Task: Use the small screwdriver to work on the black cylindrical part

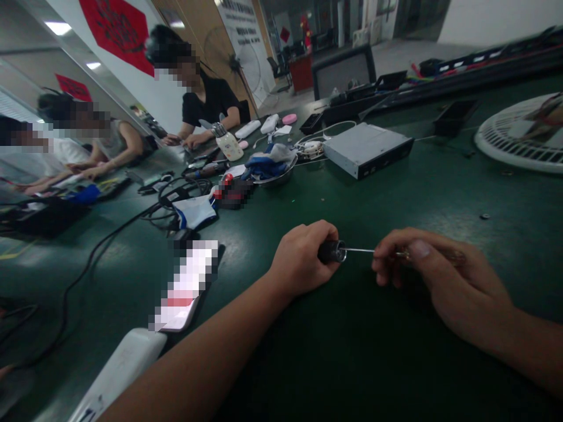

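Screwdriver [402,255] in R hand [457,281], wall txt [247,28] blurred

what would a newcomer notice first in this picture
Probably the left hand, front and centre, gripping a black cylinder, with the right hand holding a slim tool, its metal shaft at the cylinder's end. Next, the bright-screened phone to their left, then the grey box beyond them on the green table.

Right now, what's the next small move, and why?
I'd probably ease the thin-shafted tool slightly along its line toward the dark cylinder. The left grip holds the cylinder with its end facing the tool; the right grip holds the tool, its shaft reaching that end. Whether its tip is seated inside isn't clear.
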`<state>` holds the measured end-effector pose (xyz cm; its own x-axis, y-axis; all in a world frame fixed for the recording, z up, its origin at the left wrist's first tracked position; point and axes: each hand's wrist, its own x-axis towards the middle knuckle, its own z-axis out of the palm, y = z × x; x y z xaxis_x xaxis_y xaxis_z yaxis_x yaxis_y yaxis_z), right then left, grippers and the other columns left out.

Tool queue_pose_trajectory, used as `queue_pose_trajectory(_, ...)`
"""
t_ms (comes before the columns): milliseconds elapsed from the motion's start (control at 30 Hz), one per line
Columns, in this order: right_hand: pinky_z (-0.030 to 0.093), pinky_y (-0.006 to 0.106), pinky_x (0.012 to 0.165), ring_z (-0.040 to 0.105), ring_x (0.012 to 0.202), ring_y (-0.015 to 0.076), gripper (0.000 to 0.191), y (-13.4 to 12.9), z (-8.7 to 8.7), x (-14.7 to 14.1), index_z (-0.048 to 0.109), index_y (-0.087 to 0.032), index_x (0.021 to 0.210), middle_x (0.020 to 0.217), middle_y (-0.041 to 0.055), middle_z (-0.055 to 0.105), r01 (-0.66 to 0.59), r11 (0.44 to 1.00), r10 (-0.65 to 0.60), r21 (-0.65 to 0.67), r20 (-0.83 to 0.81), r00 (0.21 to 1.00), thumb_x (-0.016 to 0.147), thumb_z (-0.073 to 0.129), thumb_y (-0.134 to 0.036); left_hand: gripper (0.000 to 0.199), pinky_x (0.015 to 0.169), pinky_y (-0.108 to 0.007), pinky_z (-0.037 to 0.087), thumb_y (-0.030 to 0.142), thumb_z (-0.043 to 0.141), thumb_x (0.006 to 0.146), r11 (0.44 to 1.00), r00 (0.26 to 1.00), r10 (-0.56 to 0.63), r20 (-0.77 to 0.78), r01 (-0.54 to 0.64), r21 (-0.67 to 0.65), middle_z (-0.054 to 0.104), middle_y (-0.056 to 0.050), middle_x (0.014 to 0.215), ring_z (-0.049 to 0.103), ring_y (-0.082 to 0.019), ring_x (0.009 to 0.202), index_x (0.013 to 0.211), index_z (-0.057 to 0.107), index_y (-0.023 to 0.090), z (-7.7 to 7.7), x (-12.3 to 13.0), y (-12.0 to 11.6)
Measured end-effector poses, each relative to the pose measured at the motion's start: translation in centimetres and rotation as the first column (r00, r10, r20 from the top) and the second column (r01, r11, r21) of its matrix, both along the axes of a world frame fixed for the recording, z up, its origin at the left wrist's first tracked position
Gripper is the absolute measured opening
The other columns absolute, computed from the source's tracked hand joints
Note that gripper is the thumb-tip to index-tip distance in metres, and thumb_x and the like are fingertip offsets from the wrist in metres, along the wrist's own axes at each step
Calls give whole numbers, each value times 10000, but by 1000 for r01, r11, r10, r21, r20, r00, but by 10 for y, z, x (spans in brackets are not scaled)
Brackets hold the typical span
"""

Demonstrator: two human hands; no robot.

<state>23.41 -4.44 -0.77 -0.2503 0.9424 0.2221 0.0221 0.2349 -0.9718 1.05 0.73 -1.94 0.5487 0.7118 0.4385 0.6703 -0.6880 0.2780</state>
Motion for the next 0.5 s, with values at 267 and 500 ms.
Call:
queue_pose_trajectory(267,491,222,577,618,658,124,380,0,-1,1,689,-236,837,714,3,672,20,1000,-19,-17,48,999,1012,437,-460,196,622,-268,432,216,650,746,1000,1000,-8,-4,8,3,620,7,794,566,-127,681,903,535,203,0,0,1)
queue_pose_trajectory(500,495,230,552,637,658,132,326,0,-3,-2,696,-243,918,750,9,687,89,996,-89,-18,20,996,1009,458,-446,208,612,-264,428,205,654,739,1000,1000,-3,-4,3,2,621,10,796,558,-122,668,907,530,201,0,0,-1)
